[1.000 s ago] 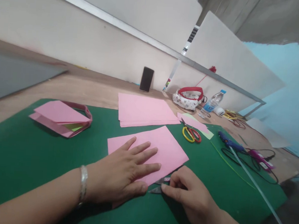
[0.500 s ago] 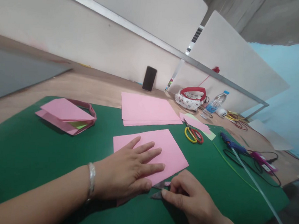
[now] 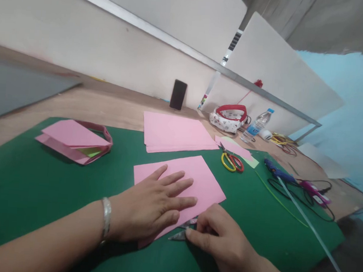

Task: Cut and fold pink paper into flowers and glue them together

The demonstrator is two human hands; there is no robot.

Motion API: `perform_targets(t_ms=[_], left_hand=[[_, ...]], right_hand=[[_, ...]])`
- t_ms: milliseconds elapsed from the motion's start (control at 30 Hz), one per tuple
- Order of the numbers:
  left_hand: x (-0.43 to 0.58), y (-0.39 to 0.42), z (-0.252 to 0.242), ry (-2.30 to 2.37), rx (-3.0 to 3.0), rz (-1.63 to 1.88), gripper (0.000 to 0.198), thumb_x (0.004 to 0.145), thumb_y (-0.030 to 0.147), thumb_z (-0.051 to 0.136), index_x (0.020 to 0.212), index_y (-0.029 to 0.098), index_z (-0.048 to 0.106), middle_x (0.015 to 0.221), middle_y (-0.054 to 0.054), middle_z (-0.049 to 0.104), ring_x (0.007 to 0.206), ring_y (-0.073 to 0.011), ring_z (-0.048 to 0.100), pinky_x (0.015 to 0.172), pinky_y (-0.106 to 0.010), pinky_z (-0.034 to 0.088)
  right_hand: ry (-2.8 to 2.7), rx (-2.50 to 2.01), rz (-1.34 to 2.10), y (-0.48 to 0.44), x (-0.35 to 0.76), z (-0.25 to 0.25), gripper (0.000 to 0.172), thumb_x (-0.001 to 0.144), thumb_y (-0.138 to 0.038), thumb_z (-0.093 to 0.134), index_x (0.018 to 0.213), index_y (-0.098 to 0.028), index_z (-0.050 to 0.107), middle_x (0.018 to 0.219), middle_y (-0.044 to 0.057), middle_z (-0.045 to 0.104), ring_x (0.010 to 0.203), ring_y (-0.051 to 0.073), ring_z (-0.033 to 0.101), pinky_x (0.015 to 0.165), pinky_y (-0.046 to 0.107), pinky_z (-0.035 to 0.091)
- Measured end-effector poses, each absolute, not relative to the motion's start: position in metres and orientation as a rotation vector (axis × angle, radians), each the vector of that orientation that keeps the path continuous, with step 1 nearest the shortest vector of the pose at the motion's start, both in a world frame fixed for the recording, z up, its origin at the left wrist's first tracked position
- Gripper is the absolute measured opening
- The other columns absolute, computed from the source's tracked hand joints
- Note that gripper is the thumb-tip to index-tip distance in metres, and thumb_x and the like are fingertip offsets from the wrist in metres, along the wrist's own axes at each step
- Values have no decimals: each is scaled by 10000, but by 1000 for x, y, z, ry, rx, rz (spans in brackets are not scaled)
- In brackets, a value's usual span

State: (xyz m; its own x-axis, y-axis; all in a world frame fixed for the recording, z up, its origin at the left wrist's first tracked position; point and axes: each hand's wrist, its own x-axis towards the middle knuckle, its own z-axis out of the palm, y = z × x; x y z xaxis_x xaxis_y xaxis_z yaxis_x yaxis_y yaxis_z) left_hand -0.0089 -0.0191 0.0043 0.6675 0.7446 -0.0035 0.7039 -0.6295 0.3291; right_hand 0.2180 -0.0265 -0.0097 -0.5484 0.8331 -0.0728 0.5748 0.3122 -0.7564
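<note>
My left hand point(image 3: 156, 202) lies flat on a pink paper sheet point(image 3: 202, 177), fingers spread, pressing it against the green mat point(image 3: 120, 247). A silvery bracelet circles that wrist. At the sheet's near right edge, my right hand point(image 3: 219, 238) is closed around a tool with pointed grey metal blades point(image 3: 179, 236). One blade lies outside the edge over the mat, and the other grey part is close against the paper. My curled fingers hide the tool's handle, so its exact kind cannot be made out.
Behind lie stacked pink sheets point(image 3: 175, 131), scissors point(image 3: 231, 161) with yellow and red handles, and paper scraps point(image 3: 236, 148). A folded pink paper piece point(image 3: 74, 139) sits left. To the right are a blue glue gun point(image 3: 278, 172), its cord, and a water bottle point(image 3: 256, 126). A phone point(image 3: 178, 94) leans on the wall.
My right hand has slid the pointed blades a little left along the sheet's near edge. My left hand keeps its place on the paper. The whole view has shifted slightly.
</note>
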Motion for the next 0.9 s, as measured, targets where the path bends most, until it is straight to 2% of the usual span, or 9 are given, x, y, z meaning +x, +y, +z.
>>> perform_targets(t_ms=[167, 533, 900], left_hand=[[-10, -19, 1, 1136, 2592, 225, 429, 944, 404, 293, 1372, 399, 328, 1510, -21, 217, 1392, -283, 126, 1075, -612, 86], [-11, -19, -3, 1114, 2631, 247, 440, 944, 413, 282, 1381, 381, 322, 1517, -43, 216, 1391, -299, 136, 1064, -627, 78], [-12, -19, -8, 1103, 2642, 333, 437, 937, 446, 287, 1361, 377, 365, 1509, -35, 253, 1387, -304, 150, 1069, -615, 87]], right_hand=[[-2186, -1432, 1166, -28, 219, -9, 309, 790, -406, 637, 638, -174, 502, 707, -24, 453, 667, 122, 421, 589, 250, 324], [-2263, -1332, 1128, -30, 204, -8, 274, 813, -361, 614, 650, -177, 494, 713, -25, 482, 689, 120, 454, 626, 249, 347], [-2203, -1425, 1142, -35, 200, -12, 322, 775, -419, 623, 608, -171, 501, 671, -22, 444, 647, 124, 427, 588, 255, 342]])
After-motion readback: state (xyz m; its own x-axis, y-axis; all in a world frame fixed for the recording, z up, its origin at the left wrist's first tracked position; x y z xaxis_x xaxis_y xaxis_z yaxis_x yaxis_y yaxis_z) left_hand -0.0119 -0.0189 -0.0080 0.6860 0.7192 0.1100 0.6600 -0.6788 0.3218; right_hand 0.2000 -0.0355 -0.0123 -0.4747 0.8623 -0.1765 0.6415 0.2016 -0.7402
